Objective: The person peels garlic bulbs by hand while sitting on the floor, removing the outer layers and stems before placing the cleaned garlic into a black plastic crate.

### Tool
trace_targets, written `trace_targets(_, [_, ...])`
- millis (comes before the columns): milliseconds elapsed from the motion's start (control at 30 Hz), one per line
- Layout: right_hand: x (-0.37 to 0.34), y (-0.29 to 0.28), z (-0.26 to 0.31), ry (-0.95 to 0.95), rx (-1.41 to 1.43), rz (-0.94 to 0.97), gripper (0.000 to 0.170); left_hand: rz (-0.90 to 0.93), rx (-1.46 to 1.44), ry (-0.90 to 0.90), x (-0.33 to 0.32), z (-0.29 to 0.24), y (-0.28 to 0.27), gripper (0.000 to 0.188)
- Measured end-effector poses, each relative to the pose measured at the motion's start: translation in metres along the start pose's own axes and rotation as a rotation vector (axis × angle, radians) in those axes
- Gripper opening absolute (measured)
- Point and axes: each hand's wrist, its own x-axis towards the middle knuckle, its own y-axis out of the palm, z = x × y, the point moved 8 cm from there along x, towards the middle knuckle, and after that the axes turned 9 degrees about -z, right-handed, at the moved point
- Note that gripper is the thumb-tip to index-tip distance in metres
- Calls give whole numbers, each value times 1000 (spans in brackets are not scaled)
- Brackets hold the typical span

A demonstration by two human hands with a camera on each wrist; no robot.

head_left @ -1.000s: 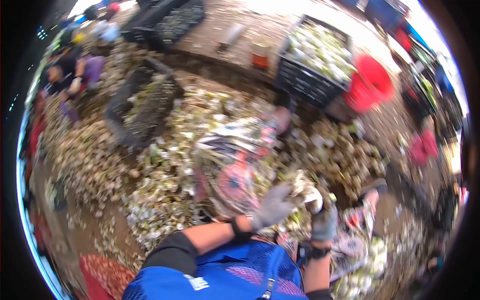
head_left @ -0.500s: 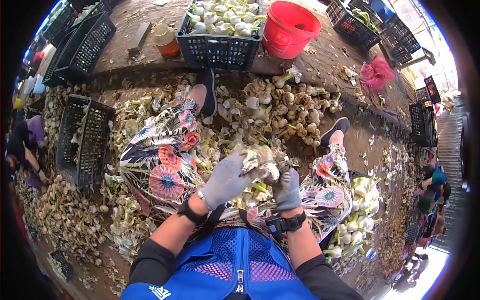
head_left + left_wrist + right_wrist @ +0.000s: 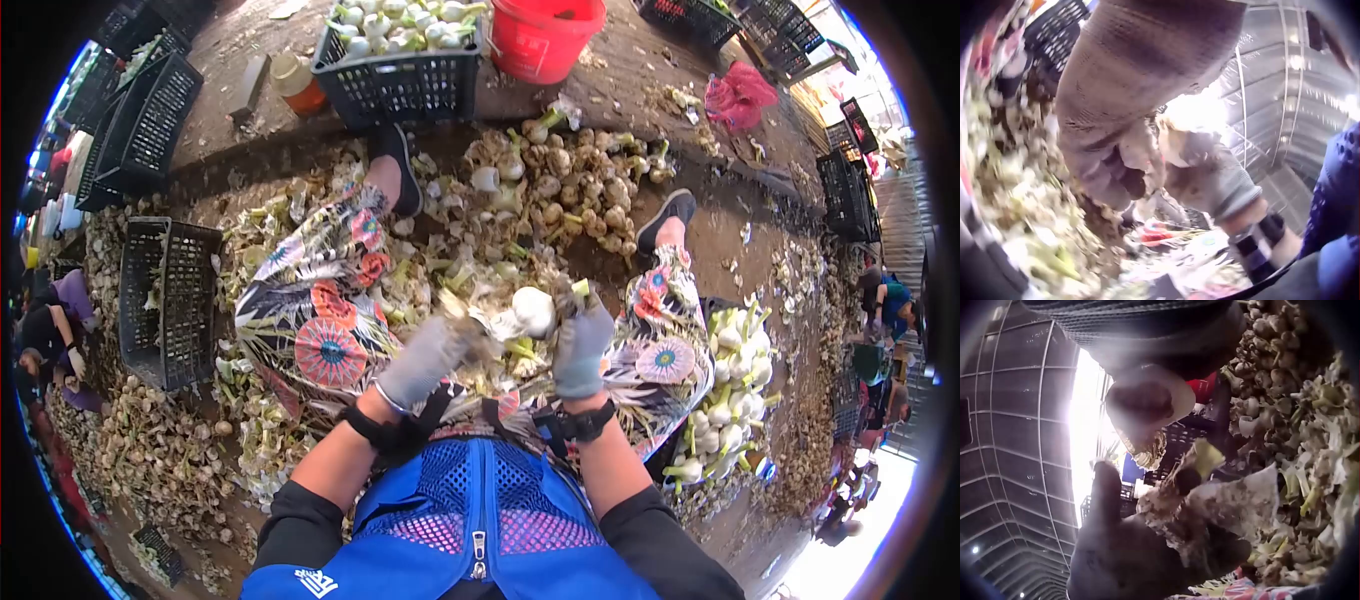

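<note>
Both hands wear grey knit gloves and work in front of the person's lap. The right hand (image 3: 583,350) grips a garlic bulb (image 3: 533,311), whose smooth white side faces the left hand. A cut stem end (image 3: 580,288) pokes up by the right fingers. Dirty, papery garlic skin (image 3: 460,308) is pinched in the left hand (image 3: 428,358), blurred in the head view. From the right wrist, a torn sheet of that skin (image 3: 1238,500) hangs off the left hand (image 3: 1129,556). The left wrist view has the left glove (image 3: 1129,94) large in front, fingers curled, hiding much of the skin.
Unpeeled garlic (image 3: 580,185) is heaped between the feet, with loose peelings (image 3: 455,275) nearer. Cleaned bulbs (image 3: 725,400) pile beside the right thigh. A black crate (image 3: 400,85) of white bulbs and a red bucket (image 3: 545,40) stand ahead; another crate (image 3: 170,300) sits left.
Half a second ago both hands were together on the garlic; now they are apart, skin in the left, whiter bulb at the right. The head view has swung from its earlier tilted, blurred angle.
</note>
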Motion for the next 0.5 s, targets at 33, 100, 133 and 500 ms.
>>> trace_targets(33, [-2,2,-4,200,108,-65,18,159,-329,61,-6,-11,16,62])
trace_targets(100, [-14,25,25,110,75,33,17,87,-697,-201,-3,-14,38,62])
trace_targets(133, [-10,18,6,192,120,32,18,42,-715,-182,1,-19,39,59])
trace_targets(500, [-2,9,-22,340,-4,398,29,-329,657,317,13,-34,-34,57])
